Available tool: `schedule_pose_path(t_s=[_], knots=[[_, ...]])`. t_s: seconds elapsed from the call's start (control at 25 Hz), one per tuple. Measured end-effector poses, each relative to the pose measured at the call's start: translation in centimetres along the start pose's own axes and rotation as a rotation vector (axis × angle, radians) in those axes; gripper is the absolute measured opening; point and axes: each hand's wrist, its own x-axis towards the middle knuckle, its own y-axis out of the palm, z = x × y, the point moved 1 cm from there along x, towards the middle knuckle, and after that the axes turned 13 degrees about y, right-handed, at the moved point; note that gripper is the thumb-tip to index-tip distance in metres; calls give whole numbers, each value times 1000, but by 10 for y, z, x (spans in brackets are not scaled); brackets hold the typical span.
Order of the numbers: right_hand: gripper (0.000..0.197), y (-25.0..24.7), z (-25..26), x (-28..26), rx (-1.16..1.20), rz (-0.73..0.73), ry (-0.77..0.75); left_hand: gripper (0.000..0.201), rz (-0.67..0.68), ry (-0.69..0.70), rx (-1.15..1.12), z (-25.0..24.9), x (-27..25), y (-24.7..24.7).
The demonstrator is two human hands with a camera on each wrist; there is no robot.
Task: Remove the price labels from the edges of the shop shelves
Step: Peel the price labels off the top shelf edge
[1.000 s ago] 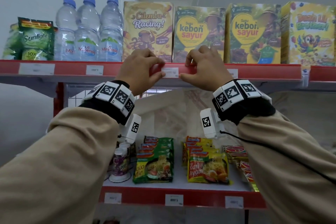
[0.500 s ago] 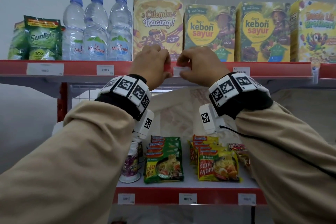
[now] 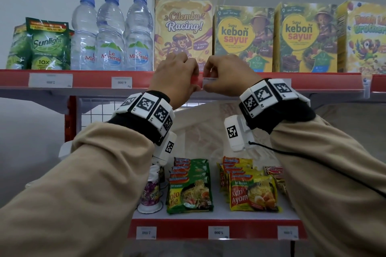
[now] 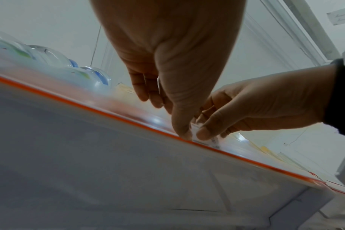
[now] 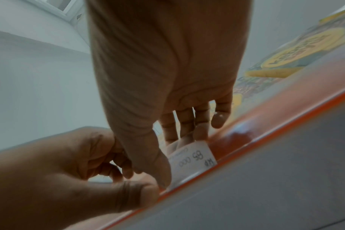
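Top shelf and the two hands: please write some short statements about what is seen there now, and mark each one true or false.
1. The right hand pinches a white price label at the red edge of the top shelf. True.
2. The left hand hangs free beside the body. False: it is raised to the same shelf edge, right next to that label.
3. Three water bottles stand upright on the top shelf. True.
4. The lower shelf edge has no labels left. False: three white labels still sit there.
5. The cereal boxes lie flat. False: they stand upright.
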Motion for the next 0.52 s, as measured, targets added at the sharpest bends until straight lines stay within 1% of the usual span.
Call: schedule_pose_path(t_s=[0.12,0.2,0.28,0.32,0.4,0.48,0.52], knots=[[21,-5,-1,7,13,34,16,40,27,24,58,1,2,-2],[12,-6,-3,9,131,8,43,44,72,42,163,3,6,-4],[8,-7,-6,7,305,-57,75,46,107,40,206,6,9,-6],[8,-6,-7,6,396,-100,90,45,119,33,178,8,9,-6],[9,-6,-10,4,621,-161,145,38,116,15,39,13,7,-4],[12,-4,-12,2,853,-154,215,28,50,15,-143,21,4,-2],[14,-1,-13,0,965,-135,245,28,-2,10,-243,25,2,0]])
